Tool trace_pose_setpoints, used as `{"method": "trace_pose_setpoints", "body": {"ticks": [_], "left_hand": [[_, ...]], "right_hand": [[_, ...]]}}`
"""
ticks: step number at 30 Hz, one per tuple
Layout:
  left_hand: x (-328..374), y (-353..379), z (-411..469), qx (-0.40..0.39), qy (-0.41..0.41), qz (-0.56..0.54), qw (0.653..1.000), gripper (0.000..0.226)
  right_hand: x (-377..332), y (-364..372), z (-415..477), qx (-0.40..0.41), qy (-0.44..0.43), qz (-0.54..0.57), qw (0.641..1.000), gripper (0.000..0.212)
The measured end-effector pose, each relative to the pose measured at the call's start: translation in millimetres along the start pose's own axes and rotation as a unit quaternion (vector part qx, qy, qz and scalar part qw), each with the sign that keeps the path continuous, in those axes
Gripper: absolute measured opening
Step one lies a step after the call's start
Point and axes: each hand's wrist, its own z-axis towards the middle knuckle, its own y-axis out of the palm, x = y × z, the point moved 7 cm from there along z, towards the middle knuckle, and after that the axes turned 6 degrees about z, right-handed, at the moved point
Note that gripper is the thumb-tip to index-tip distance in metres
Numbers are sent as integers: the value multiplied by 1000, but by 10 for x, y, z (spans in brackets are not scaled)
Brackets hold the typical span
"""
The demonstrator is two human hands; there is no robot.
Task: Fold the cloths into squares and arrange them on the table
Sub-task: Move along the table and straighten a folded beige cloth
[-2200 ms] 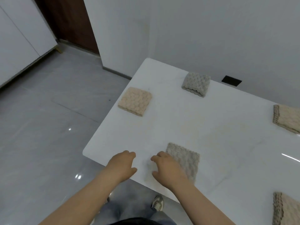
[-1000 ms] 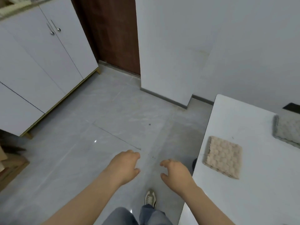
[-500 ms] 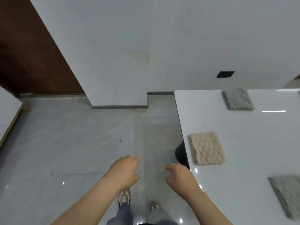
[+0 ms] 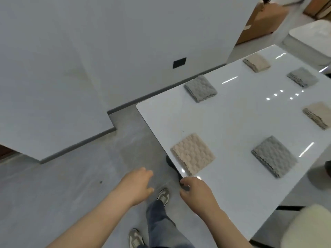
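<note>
Compared with a moment ago, the view is showing more of the worktop (image 4: 232, 122). The beige folded cloth (image 4: 192, 153) is lying at its near-left edge, just beyond the right hand (image 4: 197, 194), which is nearer than the left hand (image 4: 136, 187). The fingers of both are curling loosely, holding nothing.

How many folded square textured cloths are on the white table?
6 cloths: near beige, near grey, middle grey, middle beige, far beige, far grey. Others possibly off-frame.
</note>
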Motion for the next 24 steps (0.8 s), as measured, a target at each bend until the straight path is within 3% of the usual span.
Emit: {"method": "trace_pose_setpoints", "body": {"ticks": [10, 15, 24], "left_hand": [[514, -600, 1185, -18, 77, 65, 995, 39], [816, -638, 1572, -40, 115, 117, 986, 32], [1114, -485, 2066, -98, 172, 169, 965, 54]], "right_hand": [[503, -683, 728, 73, 53, 55, 994, 38], [694, -787, 829, 67, 76, 47, 994, 34], [962, -610, 804, 63, 152, 112, 980, 36]]}}
